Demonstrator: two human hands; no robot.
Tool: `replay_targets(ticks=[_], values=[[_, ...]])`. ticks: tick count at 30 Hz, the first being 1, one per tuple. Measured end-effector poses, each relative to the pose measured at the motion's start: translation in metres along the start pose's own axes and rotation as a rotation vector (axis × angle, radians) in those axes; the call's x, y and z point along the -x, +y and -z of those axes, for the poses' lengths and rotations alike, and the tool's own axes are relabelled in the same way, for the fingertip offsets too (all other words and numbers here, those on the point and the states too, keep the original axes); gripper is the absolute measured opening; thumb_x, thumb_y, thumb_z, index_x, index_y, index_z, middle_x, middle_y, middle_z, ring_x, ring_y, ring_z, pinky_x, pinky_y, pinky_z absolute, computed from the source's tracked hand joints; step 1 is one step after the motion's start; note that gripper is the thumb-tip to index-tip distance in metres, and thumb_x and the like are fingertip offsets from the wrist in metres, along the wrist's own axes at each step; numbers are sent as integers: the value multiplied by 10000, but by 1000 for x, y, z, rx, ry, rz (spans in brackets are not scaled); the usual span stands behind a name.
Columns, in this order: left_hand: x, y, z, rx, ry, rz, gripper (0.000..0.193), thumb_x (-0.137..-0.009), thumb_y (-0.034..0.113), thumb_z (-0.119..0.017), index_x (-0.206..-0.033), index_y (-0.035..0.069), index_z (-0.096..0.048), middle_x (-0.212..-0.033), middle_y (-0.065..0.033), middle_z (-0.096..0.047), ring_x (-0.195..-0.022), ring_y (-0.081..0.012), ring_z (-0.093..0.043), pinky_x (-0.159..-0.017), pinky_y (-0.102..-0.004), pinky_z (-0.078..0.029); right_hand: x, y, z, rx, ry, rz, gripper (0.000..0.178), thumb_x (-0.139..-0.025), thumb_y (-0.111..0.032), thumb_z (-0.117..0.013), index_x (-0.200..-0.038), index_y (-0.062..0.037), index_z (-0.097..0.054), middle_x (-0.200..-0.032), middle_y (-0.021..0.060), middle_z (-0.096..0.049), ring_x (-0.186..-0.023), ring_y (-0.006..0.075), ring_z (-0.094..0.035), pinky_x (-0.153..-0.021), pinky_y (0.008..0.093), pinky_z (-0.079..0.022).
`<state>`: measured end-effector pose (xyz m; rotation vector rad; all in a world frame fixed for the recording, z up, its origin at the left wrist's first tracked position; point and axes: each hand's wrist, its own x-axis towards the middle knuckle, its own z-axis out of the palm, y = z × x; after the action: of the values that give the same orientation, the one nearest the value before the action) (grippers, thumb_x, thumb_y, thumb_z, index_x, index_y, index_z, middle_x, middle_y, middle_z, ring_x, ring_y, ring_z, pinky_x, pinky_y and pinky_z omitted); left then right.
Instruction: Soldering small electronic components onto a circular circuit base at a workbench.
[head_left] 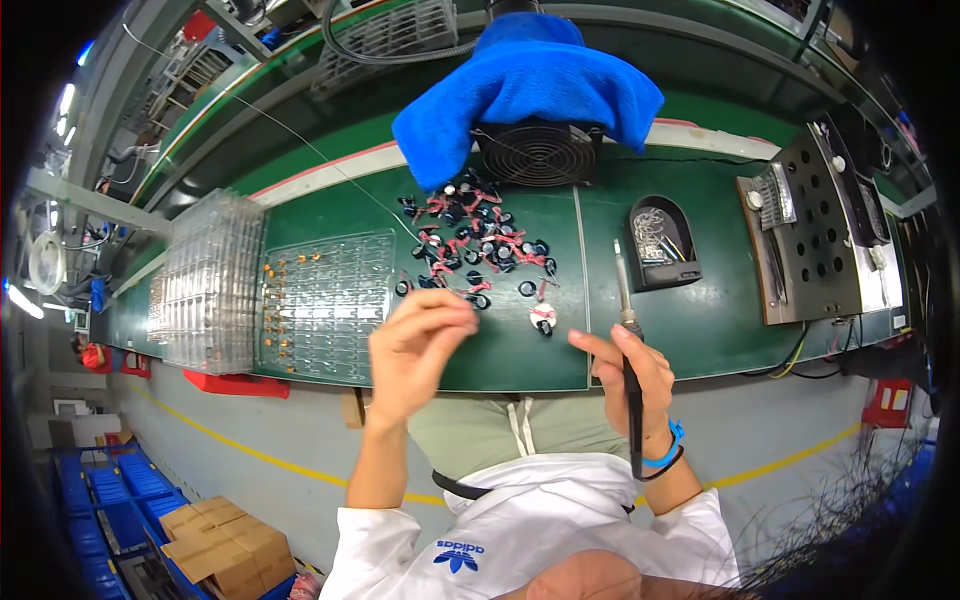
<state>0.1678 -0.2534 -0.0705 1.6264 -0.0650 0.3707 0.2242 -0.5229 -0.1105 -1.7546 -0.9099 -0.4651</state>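
My right hand (640, 375) is wrapped round the dark handle of a soldering iron (624, 285), whose metal shaft points away from me over the green bench. The index finger reaches out to the left. My left hand (415, 350) is over the bench's near side, thumb and fingertips drawn together; whether anything small is between them is hidden. Just beyond its fingertips lies the near edge of a pile of small round black parts with red wires (470, 235). Between my hands, a black part with red wire rests on a small whitish round piece (543, 318).
Left of the pile lies a clear tray (330, 300) with small orange pieces, beside stacked clear trays (215, 285). A black bin (665, 245) of small metal parts stands right. A fan (540, 153) under a blue cloth (550, 75) is at the back; a perforated metal box (815, 225) stands far right.
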Motion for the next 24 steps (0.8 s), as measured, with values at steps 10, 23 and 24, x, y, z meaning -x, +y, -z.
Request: replay_targets(ticks=[10,23,24], values=[[-8,-21,-50,-168,-18,-96,167,-892,-127,-711,-1047,-68,-732,-1115,-154,-709,-1022,-224,-702,-864,-311,-587,5,-4,24,-133,108,-197,378,-888,-205,-822,-1138,55,-709,-787,116,-687,-610,177,-601,-569,280,-479],[-6,-19,-51,-204,-27,-46,144,-878,-117,-735,-1015,-76,-750,-1079,-140,-725,-981,-212,-713,-849,-304,-595,-4,-2,34,-162,-35,-286,327,-770,-54,-852,-1057,43,-730,-699,102,-653,-547,173,-557,-504,285,-396],[-6,-19,-51,-200,-25,-45,145,-878,-117,-736,-1017,-78,-750,-1080,-141,-724,-980,-212,-714,-848,-304,-596,-4,-2,33,-162,-31,-281,327,-766,-62,-855,-1052,42,-735,-686,100,-644,-535,172,-542,-492,291,-376]])
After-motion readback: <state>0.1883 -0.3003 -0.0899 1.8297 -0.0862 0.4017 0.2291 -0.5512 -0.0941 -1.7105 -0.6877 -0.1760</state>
